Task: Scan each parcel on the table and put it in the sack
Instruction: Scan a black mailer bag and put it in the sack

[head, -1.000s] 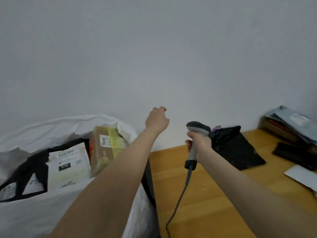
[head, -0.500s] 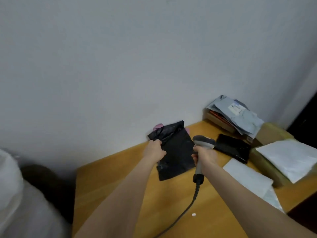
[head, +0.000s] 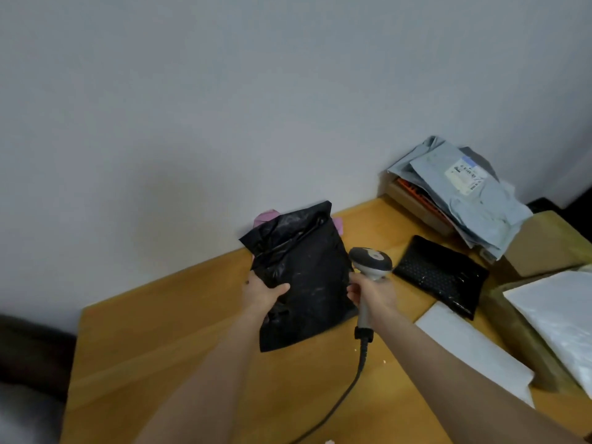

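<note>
Over table (head: 166,347), L hand (head: 261,294) grips black parcel (head: 304,283), R hand (head: 373,291) grips scanner (head: 370,262).

black parcel (head: 307,277): now raised, tilted up off the table (head: 160,347).
left hand (head: 261,293): now grips its edge, thumb on top.
</note>
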